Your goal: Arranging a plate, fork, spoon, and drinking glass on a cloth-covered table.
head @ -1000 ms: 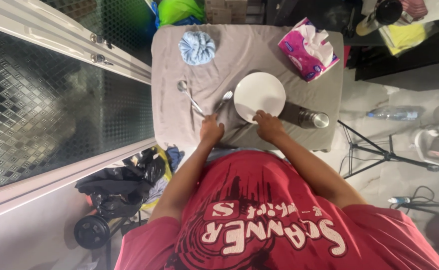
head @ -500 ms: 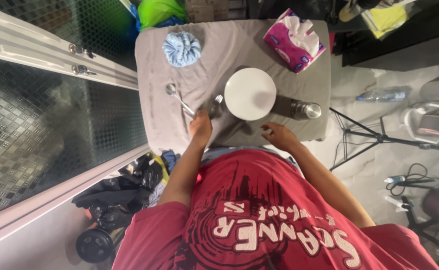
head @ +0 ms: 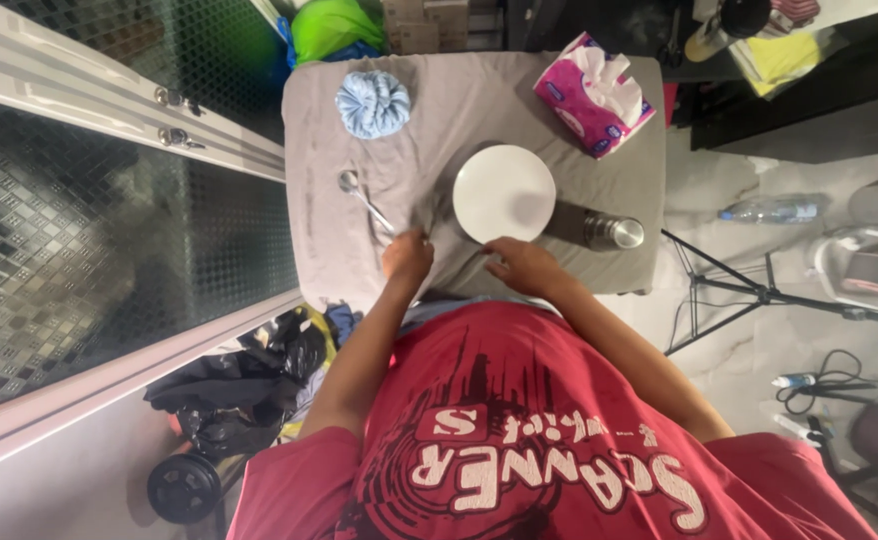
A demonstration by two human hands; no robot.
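Note:
A white round plate sits mid-table on the grey cloth. My left hand rests at the cloth's near edge, left of the plate. Its fingers curl on the near end of a fork, which lies dimly between the hand and the plate. A metal spoon lies further left, untouched. My right hand lies flat on the cloth just below the plate's near rim. Its fingers are apart and point left, holding nothing.
A rolled light-blue cloth sits at the table's far left and a pink tissue pack at the far right. A steel cup lies right of the plate. A glass door flanks the left; a tripod and cables stand right.
My right hand left the plate's rim, drew back, then returned flat to the cloth below the plate. The fork slid slightly left and nearer with my left hand.

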